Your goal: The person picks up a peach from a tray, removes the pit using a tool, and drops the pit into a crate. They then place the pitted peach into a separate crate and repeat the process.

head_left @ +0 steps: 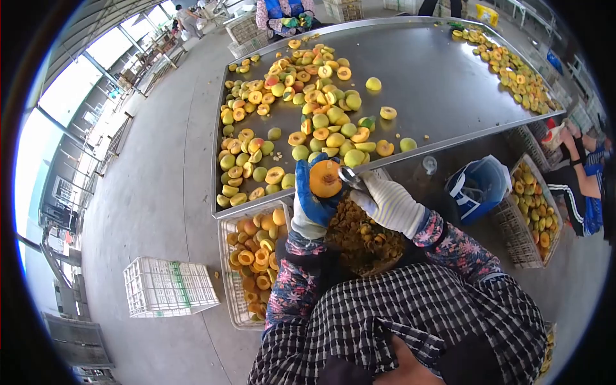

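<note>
Beyond, steel table (423,70). Left hand (310,208) cups peach half (325,182); right hand (393,204) grips metal tool (348,176). Apparently cut-face work; needs steady hold.

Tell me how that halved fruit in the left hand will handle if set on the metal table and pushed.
The halved fruit would probably slide rather than roll with its flat cut face down on the smooth metal table. On its rounded back it would likely rock. The exposed flesh probably bruises easily.
</note>
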